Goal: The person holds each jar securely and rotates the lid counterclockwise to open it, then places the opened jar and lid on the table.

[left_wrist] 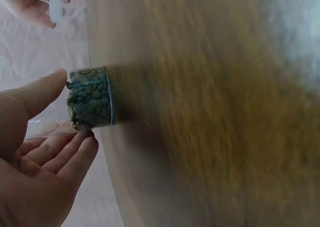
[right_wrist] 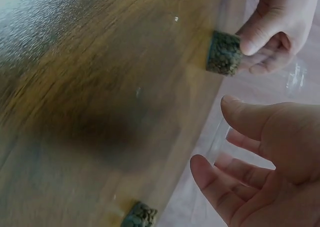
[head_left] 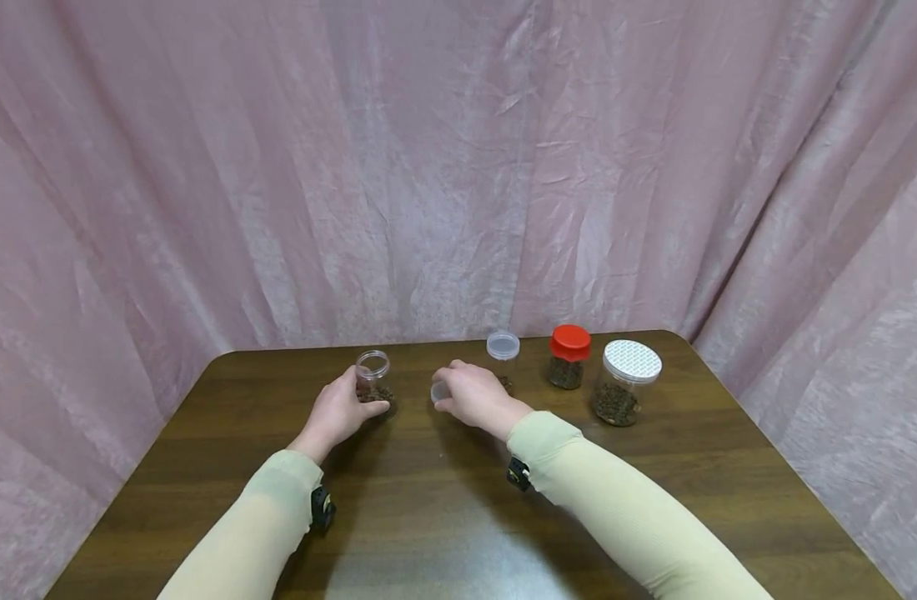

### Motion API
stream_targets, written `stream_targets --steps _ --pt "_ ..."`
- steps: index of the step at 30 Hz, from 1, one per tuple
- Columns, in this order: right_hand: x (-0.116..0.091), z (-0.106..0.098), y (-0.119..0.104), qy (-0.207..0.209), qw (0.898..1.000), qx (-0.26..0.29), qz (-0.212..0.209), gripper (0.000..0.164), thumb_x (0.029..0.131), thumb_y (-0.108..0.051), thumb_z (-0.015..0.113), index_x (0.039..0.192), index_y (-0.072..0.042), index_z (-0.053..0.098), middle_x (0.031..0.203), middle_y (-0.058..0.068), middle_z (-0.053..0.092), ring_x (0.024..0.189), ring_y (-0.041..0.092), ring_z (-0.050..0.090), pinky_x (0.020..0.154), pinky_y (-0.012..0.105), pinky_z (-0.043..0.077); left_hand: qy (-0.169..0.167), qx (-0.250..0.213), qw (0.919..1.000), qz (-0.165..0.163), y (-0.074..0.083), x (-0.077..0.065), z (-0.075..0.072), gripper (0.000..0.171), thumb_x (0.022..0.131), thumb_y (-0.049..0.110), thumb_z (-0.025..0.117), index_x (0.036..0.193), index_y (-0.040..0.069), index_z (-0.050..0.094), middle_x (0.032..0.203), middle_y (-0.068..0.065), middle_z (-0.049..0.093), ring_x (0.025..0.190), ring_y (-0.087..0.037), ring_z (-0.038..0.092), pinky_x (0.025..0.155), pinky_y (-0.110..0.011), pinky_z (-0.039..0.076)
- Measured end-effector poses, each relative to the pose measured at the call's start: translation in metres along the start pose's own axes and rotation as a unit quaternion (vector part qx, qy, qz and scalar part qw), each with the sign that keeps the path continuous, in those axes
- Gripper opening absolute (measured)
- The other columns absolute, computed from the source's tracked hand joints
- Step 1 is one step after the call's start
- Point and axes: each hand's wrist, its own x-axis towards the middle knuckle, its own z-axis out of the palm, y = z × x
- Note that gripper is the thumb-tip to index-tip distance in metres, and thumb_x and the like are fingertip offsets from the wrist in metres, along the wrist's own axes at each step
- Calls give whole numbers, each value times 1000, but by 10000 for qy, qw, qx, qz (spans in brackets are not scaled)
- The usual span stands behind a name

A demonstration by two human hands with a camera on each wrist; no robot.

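Arms outstretched, left grip around jar

On the surface before you, 1 jar stands left and 3 other jars right; between them, a lid sits in your right grip. A curtain hangs behind.

Your left forearm and right forearm reach forward, angling inward; your left hand grips, thumb opposite the fingers, while your right hand pinches, its back facing up
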Motion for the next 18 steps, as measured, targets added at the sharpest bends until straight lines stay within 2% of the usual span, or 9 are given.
stream_targets --steps 13,18 --pt "18 13 -6 -161 9998 -92 0 37 98 -23 88 131 -13 75 121 9 72 111 29 70 94 44 58 99 -31 9999 -130 -9 10 -4 48 100 24 86 133 1 59 139 -22 69 134 -44 63 112 -62 48" --pt "24 20 -6 -201 9996 -172 30 30 97 -23 88 120 -14 73 113 5 72 100 22 71 87 39 59 115 -64 9998 -150 -10 12 -6 49 100 23 86 134 0 59 140 -22 69 134 -45 63 113 -62 47"
